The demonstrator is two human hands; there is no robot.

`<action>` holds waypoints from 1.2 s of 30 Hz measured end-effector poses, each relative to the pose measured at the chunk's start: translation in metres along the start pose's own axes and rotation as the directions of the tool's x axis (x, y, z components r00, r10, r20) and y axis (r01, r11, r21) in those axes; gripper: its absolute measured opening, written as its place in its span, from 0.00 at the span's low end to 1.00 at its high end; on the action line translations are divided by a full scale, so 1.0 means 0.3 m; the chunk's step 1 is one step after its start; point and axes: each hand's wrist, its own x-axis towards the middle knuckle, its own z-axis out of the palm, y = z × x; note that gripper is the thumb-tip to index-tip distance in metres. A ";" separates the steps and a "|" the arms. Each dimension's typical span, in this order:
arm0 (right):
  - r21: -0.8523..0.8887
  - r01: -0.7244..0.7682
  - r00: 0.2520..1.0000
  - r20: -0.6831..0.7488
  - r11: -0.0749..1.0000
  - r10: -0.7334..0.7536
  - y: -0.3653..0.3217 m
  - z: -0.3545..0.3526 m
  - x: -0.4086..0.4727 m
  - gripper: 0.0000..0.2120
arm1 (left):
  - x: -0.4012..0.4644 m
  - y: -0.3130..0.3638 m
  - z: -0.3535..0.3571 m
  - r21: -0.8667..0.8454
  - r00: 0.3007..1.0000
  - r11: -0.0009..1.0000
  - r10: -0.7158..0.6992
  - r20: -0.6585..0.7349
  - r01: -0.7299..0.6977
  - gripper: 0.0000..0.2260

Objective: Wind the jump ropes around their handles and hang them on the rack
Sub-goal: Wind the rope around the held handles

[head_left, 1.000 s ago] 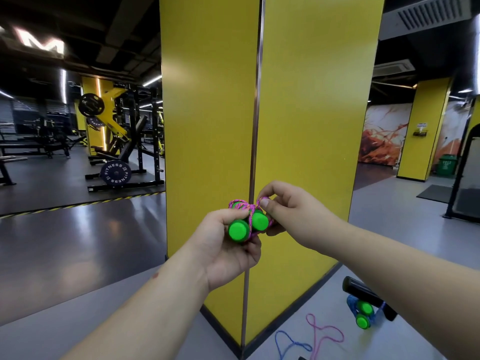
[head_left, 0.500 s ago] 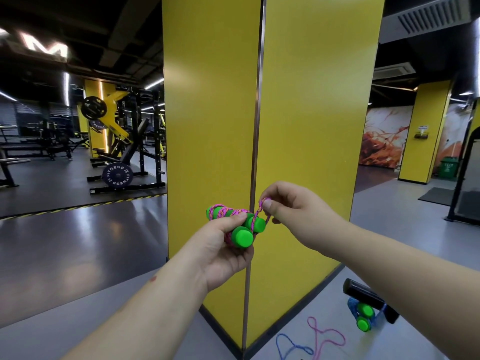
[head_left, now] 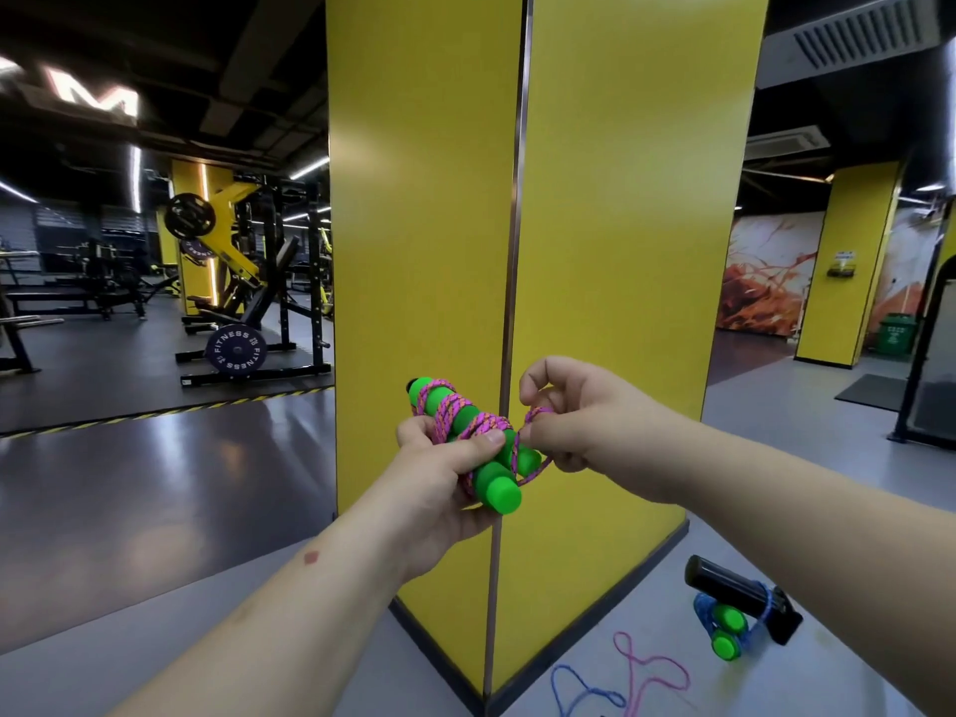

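Handles in left hand.

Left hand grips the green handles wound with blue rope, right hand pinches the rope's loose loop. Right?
Not quite: in the head view the rope wound on the green handles is pink-purple, not blue. The left hand grips them; the right hand pinches the loop.

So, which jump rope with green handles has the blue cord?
The bundle on the floor, beside the black cylinder. The left hand grips the handles wound in pink cord.
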 end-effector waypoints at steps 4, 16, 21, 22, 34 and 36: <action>-0.209 0.051 0.998 0.045 0.977 -0.042 0.004 -0.022 -0.002 0.04 | -0.011 0.008 -0.005 0.031 0.993 0.994 -0.102 0.058 0.101 0.25; -0.492 0.098 0.995 0.072 0.865 -0.071 0.043 -0.018 0.011 0.07 | 0.001 -0.004 -0.075 -0.083 0.821 0.864 -0.437 0.367 0.497 0.16; -0.530 -0.017 1.000 -0.012 0.848 0.013 0.132 -0.019 0.018 0.09 | 0.036 -0.088 -0.038 -0.049 0.922 0.932 -0.345 0.178 0.358 0.15; -0.521 -0.039 0.999 -0.038 0.853 0.022 0.156 -0.024 0.019 0.09 | 0.049 -0.110 -0.028 -0.026 0.939 0.948 -0.311 0.148 0.318 0.14; -0.184 -0.232 0.951 -0.252 0.955 0.182 0.515 -0.128 0.021 0.08 | 0.260 -0.438 0.061 0.747 0.948 0.588 0.250 0.197 -0.310 0.26; -0.070 -0.277 0.936 -0.246 0.958 0.252 0.568 -0.171 0.029 0.07 | 0.315 -0.482 0.090 0.712 0.936 0.615 0.297 0.189 -0.339 0.15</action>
